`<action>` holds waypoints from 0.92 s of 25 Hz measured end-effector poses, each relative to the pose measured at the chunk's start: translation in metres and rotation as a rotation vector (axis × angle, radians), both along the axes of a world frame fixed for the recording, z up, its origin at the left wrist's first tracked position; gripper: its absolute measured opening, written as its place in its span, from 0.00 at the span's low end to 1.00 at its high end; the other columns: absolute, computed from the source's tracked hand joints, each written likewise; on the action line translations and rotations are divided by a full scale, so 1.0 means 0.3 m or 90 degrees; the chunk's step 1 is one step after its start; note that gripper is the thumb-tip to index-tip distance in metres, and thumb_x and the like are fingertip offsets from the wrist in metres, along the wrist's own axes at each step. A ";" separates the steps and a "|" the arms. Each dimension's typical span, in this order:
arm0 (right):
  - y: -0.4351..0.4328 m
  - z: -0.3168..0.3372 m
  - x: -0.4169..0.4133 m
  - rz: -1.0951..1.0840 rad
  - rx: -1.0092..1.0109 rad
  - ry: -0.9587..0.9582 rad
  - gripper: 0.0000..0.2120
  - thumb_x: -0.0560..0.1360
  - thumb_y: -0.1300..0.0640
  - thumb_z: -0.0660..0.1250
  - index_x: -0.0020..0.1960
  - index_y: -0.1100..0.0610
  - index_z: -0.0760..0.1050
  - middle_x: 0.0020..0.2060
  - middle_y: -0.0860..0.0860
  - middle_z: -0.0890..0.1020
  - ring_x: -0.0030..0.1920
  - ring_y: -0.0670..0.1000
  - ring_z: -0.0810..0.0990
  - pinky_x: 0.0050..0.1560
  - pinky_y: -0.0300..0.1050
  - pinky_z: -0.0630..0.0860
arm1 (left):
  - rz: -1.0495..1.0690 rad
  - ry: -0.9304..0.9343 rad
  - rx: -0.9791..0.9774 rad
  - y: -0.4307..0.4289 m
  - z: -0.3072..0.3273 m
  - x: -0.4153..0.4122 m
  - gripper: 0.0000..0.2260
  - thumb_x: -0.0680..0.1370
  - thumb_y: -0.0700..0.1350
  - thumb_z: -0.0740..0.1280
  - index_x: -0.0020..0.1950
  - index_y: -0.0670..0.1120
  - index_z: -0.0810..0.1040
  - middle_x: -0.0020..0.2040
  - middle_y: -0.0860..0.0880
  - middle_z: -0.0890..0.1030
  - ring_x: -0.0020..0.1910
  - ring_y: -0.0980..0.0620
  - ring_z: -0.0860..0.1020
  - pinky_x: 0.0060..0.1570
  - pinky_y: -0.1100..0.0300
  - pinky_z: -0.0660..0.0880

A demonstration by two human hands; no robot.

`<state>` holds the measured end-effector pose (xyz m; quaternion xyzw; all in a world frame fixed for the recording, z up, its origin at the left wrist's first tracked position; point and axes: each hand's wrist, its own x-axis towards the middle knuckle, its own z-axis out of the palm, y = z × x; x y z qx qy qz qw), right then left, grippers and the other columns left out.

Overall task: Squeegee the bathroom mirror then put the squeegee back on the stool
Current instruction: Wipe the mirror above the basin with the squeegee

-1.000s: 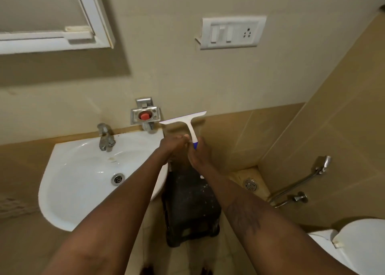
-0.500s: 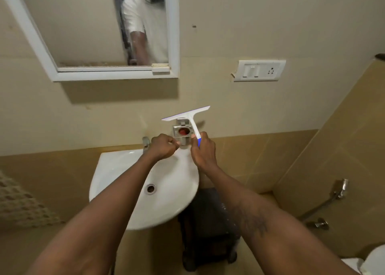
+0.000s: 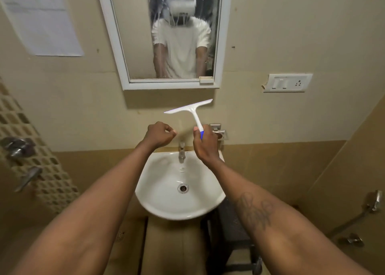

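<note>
A white squeegee (image 3: 192, 110) with a blue handle end stands upright, blade on top, just below the mirror. My right hand (image 3: 205, 144) grips its handle above the sink. My left hand (image 3: 159, 136) hovers beside it with fingers curled, holding nothing. The white-framed mirror (image 3: 119, 45) hangs on the wall above, its glass streaked with water near the top. The dark stool (image 3: 231, 231) stands on the floor under the sink's right side, partly hidden by my right forearm.
A white sink (image 3: 166, 199) with a metal tap (image 3: 181, 152) sits below my hands. A soap holder (image 3: 218, 132) is fixed behind my right hand. A switch plate (image 3: 287, 83) is on the right wall, a spray hose (image 3: 366, 210) lower right, taps (image 3: 16, 147) at left.
The view has tilted up, bringing the whole mirror into sight. My hands have risen with the squeegee, and my left hand has moved away from the handle.
</note>
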<state>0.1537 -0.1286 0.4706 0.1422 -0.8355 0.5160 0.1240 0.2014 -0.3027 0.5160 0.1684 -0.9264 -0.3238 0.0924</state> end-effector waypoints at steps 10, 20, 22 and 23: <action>-0.103 0.235 0.006 0.050 -0.022 0.126 0.13 0.83 0.48 0.60 0.44 0.54 0.68 0.35 0.50 0.75 0.36 0.55 0.73 0.36 0.48 0.63 | 0.089 0.076 -0.096 -0.084 0.264 0.077 0.23 0.79 0.58 0.68 0.69 0.47 0.79 0.70 0.45 0.78 0.69 0.44 0.76 0.67 0.50 0.74; -0.281 0.653 -0.141 0.005 -0.147 0.274 0.12 0.84 0.47 0.60 0.52 0.55 0.74 0.38 0.52 0.80 0.37 0.55 0.78 0.37 0.52 0.75 | 0.056 0.268 -0.221 -0.225 0.656 -0.035 0.19 0.77 0.57 0.70 0.67 0.58 0.77 0.67 0.50 0.81 0.66 0.44 0.78 0.60 0.52 0.75; -0.328 0.771 -0.181 -0.031 -0.181 0.311 0.11 0.84 0.48 0.59 0.54 0.55 0.74 0.42 0.53 0.80 0.38 0.54 0.79 0.37 0.50 0.74 | 0.008 0.310 -0.247 -0.267 0.762 -0.067 0.17 0.78 0.55 0.70 0.66 0.59 0.78 0.68 0.56 0.80 0.67 0.49 0.78 0.65 0.50 0.76; -0.347 0.831 -0.197 -0.049 -0.196 0.329 0.12 0.85 0.48 0.58 0.55 0.56 0.74 0.41 0.52 0.80 0.37 0.53 0.79 0.37 0.49 0.73 | -0.009 0.327 -0.257 -0.285 0.814 -0.083 0.16 0.78 0.54 0.70 0.66 0.58 0.78 0.67 0.57 0.80 0.66 0.50 0.79 0.65 0.49 0.76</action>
